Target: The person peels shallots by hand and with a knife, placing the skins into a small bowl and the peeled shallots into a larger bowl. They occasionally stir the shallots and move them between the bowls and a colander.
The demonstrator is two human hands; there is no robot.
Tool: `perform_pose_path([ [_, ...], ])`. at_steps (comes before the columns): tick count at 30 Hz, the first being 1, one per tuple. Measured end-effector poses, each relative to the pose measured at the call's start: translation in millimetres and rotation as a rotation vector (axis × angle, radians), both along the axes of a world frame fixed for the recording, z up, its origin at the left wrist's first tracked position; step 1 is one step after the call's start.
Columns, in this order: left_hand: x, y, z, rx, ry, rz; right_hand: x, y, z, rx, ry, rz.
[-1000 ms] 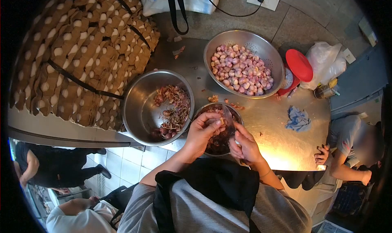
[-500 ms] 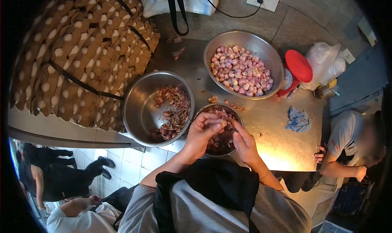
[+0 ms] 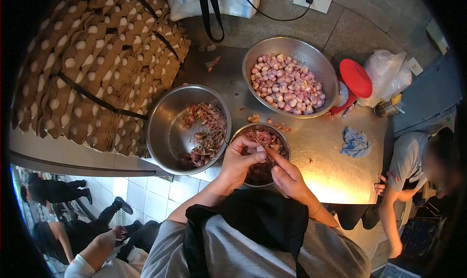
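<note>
My left hand [image 3: 242,159] holds a small shallot [image 3: 260,149] over the small steel bowl [image 3: 283,142] of peelings at the table's near edge. My right hand [image 3: 287,177] grips a small knife [image 3: 264,151] whose blade points up and left at the shallot. The two hands touch above the bowl. A mid-size steel bowl [image 3: 168,132] with skins and shallots lies to the left. A large steel colander [image 3: 321,66] full of peeled shallots stands further back.
Stacked cardboard egg trays [image 3: 97,59] fill the left of the steel table [image 3: 335,171]. A red-lidded scale [image 3: 354,78], a plastic bag [image 3: 386,73] and a blue rag [image 3: 354,142] lie to the right. A person leans at the right edge [image 3: 413,166]; others stand at lower left.
My right hand has shifted down and left, and the knife blade now meets the shallot. The person at the right has leaned further down.
</note>
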State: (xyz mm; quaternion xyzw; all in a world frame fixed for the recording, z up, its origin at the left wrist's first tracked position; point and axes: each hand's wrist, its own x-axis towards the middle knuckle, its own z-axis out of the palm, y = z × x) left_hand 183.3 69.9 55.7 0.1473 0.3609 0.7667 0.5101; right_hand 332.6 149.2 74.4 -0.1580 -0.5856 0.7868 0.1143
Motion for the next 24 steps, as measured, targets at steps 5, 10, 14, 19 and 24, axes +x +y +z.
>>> perform_pose_path([
  [5,-1,0,3,-0.025,0.139,0.072,2,2,-22,0.383,0.043,-0.059],
  [10,-2,0,5,-0.059,0.188,0.053,2,-1,-9,-0.079,0.063,-0.059],
  [14,-2,-1,4,-0.059,0.193,0.017,1,1,-16,-0.118,0.074,-0.104],
  [19,0,-1,8,-0.061,0.155,0.008,1,3,-8,-0.097,0.062,-0.115],
  [24,-2,-1,2,0.003,0.264,0.014,1,3,-6,0.279,-0.001,-0.085],
])
